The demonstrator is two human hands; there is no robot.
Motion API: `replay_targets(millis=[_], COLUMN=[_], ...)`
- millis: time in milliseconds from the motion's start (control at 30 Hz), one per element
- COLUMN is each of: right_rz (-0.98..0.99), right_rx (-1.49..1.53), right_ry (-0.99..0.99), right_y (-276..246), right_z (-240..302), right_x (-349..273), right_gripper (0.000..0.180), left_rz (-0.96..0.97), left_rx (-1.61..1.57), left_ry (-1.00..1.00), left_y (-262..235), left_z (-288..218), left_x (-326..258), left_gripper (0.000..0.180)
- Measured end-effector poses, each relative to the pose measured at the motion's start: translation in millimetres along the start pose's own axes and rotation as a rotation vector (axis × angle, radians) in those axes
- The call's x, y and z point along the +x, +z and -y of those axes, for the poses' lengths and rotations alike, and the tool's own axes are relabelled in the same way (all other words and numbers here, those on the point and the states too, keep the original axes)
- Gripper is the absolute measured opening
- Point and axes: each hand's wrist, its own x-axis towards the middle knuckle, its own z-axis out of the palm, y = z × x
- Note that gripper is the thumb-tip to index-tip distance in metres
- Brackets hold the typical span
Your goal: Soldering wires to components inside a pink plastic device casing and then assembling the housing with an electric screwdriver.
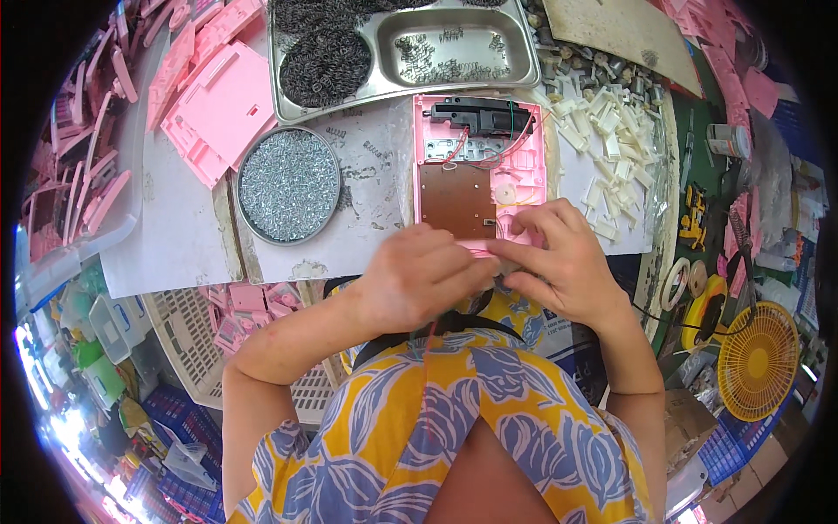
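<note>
A pink plastic housing lies in front of me, its near edge by my hands. Inside it are a brown circuit board, a black plastic part at the far end, thin red and green wires, and a small white disc. My left hand is closed at the near edge, fingertips pressed together; what they pinch is hidden. My right hand bends its fingers over the housing's near right corner, index finger on the near edge and thumb below. A thin red wire hangs below my left hand.
Beyond the housing stands a steel tray of dark springs. To the left are a round dish of small screws and pink panels. White plastic pieces lie to the right. A yellow fan stands far right, a white basket lower left.
</note>
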Motion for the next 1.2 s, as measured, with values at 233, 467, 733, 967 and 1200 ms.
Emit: replay_targets(millis=[233, 467, 733, 967, 1200], right_rz=[-0.048, -0.256, -0.374, -0.328, -0.096], right_rx=[-0.091, -0.145, -0.125, -0.138, 0.033], right_ry=[0.068, 0.055, 0.028, 0.05, -0.044], right_y=[2.4, 55.5, 71.5, 69.9, 25.9], right_z=[20.2, 49.1, 41.2, 45.0, 34.8], right_x=[7.9, 35.0, 40.5, 39.9, 46.2], right_gripper=[0.042, 0.02, 0.02, 0.021, 0.02], left_rz=[-0.135, -0.101, 0.307, 0.485, 0.057], left_rx=[-0.142, -0.001, 0.002, -0.13, -0.196], left_ry=[-0.494, -0.465, -0.523, -0.439, -0.261], left_y=[-13.8, -6.3, -14.2, -44.5, -32.6], left_z=[0.8, -12.6, -29.7, -14.5, 27.0], left_x=[-16.6, -43.7, -64.2, -49.7, -21.6], left_gripper=[0.016, 0.016, 0.016, 0.014, 0.024])
